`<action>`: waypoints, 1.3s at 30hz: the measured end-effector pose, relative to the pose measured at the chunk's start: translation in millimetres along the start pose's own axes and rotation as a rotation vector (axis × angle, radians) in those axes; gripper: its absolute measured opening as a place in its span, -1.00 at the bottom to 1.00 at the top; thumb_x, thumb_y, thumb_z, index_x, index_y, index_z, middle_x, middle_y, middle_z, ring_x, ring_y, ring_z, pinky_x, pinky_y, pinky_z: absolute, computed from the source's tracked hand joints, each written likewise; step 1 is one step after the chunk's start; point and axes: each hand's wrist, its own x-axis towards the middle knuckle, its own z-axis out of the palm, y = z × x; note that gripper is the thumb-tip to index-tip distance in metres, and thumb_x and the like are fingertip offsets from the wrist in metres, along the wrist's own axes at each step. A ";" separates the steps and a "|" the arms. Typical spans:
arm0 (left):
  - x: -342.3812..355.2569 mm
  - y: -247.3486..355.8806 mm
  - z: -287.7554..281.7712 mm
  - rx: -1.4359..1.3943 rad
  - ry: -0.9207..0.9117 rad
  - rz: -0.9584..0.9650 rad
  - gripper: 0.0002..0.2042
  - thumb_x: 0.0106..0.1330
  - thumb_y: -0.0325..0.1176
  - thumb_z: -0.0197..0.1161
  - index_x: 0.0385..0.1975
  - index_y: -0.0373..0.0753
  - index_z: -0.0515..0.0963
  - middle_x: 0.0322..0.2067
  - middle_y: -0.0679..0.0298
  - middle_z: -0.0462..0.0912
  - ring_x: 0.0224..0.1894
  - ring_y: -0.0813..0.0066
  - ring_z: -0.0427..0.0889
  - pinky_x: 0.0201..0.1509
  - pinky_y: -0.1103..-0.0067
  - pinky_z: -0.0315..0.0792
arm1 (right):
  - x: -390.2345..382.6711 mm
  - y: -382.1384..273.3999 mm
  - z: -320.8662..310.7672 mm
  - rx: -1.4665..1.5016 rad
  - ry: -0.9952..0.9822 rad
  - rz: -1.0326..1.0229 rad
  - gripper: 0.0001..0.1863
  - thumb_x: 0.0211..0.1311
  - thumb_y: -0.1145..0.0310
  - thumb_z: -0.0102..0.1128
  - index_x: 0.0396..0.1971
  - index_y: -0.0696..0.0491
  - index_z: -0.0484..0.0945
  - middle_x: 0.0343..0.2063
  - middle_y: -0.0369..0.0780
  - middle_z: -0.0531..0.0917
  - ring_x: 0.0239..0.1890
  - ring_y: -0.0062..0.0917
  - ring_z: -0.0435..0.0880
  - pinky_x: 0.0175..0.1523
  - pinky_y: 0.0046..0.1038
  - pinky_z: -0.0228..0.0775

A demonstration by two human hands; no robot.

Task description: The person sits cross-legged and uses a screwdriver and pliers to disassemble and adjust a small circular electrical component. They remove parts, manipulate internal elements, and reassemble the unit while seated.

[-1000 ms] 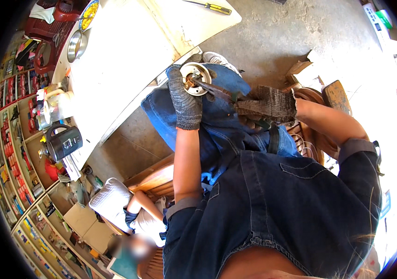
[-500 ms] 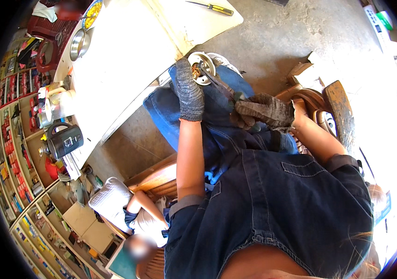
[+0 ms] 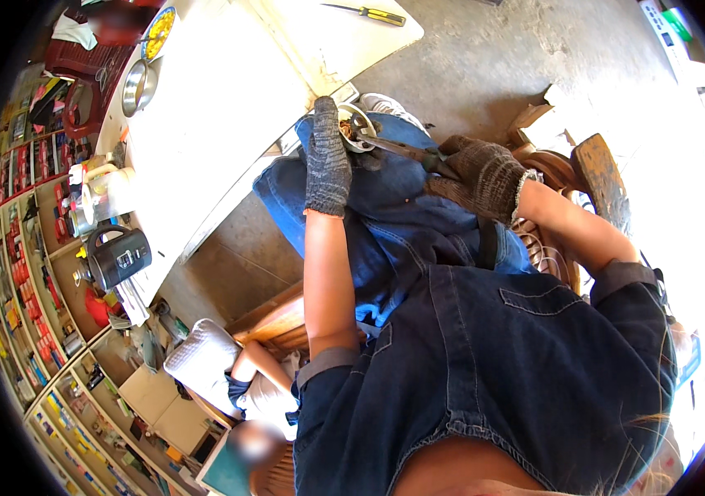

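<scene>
My left hand (image 3: pixel 329 161), in a grey knit work glove, is closed around the edge of a round white-rimmed metal part (image 3: pixel 352 143) over my knees. Reddish-brown, copper-like wire shows inside the part, beside my fingers. My right hand (image 3: pixel 481 178), gloved too, grips the dark handles of long metal pliers (image 3: pixel 402 149). Their tip reaches into the hollow of the round part, touching or very near the wire; the exact contact is too small to tell. My left fingertips are partly hidden behind the part.
A white table (image 3: pixel 220 107) stands at left, with a yellow-and-black screwdriver (image 3: pixel 381 16), a metal bowl (image 3: pixel 139 86) and a dark kettle (image 3: pixel 118 255) on it. Stocked shelves (image 3: pixel 38 306) line the far left. Another person (image 3: pixel 266 384) sits at lower left. A wooden chair arm (image 3: pixel 600 182) is on my right.
My right hand has moved up and to the right, with the pliers lying flatter and their handles closer together. My left hand and the round part have shifted slightly.
</scene>
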 end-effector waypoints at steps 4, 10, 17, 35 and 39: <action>10.3 -13.4 -4.8 0.051 0.079 0.079 -0.46 0.30 0.15 -0.07 -0.30 -0.32 0.51 -0.49 0.18 0.62 -0.59 0.46 0.59 -0.64 0.58 0.51 | 4.6 -1.9 -1.3 -0.053 0.006 0.016 -0.50 0.24 -0.06 -0.15 0.02 -0.05 0.44 -0.24 -0.09 0.55 -0.09 -0.24 0.50 -0.02 -0.26 0.37; 12.4 -12.8 8.0 0.126 0.155 0.079 -0.40 0.26 0.24 -0.14 -0.28 -0.28 0.48 -0.51 0.12 0.61 -0.60 0.35 0.61 -0.67 0.50 0.52 | 12.3 -10.6 -3.0 -0.007 0.002 0.131 -0.59 0.21 0.03 -0.05 -0.16 0.02 0.55 -0.19 -0.06 0.51 -0.16 -0.23 0.53 -0.03 -0.27 0.37; 16.3 -18.3 3.6 0.135 0.196 0.207 -0.42 0.31 0.16 -0.18 -0.23 -0.33 0.50 -0.48 0.15 0.60 -0.48 0.37 0.61 -0.48 0.49 0.54 | 13.4 -9.0 6.2 0.111 0.047 -0.012 -0.64 0.25 0.09 -0.05 -0.22 0.04 0.57 -0.55 -0.14 0.58 -0.44 -0.25 0.59 -0.31 -0.33 0.43; 7.5 -8.9 1.8 -0.177 0.086 0.293 -0.31 0.30 0.18 -0.25 -0.11 -0.47 0.44 -0.29 0.01 0.59 -0.24 0.21 0.59 -0.18 0.41 0.51 | -2.8 -24.5 22.2 2.237 -0.497 0.245 -0.65 0.22 0.16 0.13 -0.15 0.12 0.46 -0.42 -0.09 0.58 -0.36 -0.40 0.61 -0.33 -0.40 0.51; 16.2 -18.8 -3.4 -0.056 0.067 0.314 -0.32 0.30 0.18 -0.23 -0.04 -0.44 0.40 -0.24 0.01 0.57 -0.22 0.19 0.58 -0.12 0.37 0.51 | 16.9 2.5 81.7 2.114 -0.390 -0.251 -0.66 0.27 0.15 0.05 -0.15 0.11 0.47 -0.43 -0.14 0.57 -0.31 -0.44 0.59 -0.25 -0.42 0.47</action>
